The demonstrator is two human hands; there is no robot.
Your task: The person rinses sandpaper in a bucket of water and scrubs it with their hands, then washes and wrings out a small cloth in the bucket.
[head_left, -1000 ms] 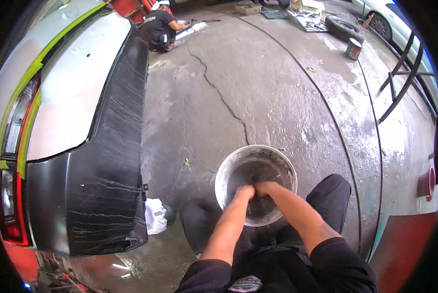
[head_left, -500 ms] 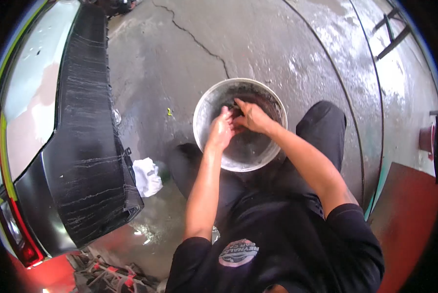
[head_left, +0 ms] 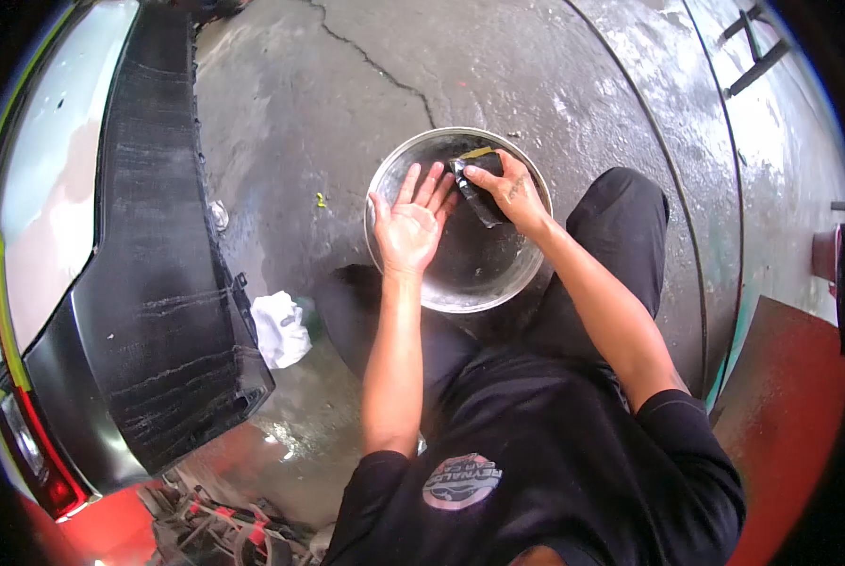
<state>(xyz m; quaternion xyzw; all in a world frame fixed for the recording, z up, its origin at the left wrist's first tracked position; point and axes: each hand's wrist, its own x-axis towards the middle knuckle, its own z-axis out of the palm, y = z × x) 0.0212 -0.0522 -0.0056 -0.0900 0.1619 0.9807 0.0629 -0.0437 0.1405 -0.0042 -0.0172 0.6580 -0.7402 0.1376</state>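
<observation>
At the far left the car's rear stands close, its black bumper [head_left: 168,283] scuffed with pale streaks and its lower corner hanging just above the wet concrete floor [head_left: 300,123]. A white rag [head_left: 279,328] lies on the floor just beside that corner, between the bumper and your left knee. A narrow strip of bare floor separates the bumper's edge from the metal bucket [head_left: 394,174], and a crack runs across the concrete toward the bucket's far rim.

Your left hand [head_left: 405,222] is over the bucket's left side, palm up, fingers [head_left: 411,179] spread wide and holding nothing; their tips sit near the dark pad. The bucket stands on the floor between your knees, its near rim just in front of your legs.

Your right hand [head_left: 509,189] is over the bucket's far right side, fingers closed around a dark folded sanding pad [head_left: 479,193], which is angled down into the bucket, inside the rim.

To the right, the floor is open and wet past your right knee, until a red panel [head_left: 781,415] at the lower right edge.
</observation>
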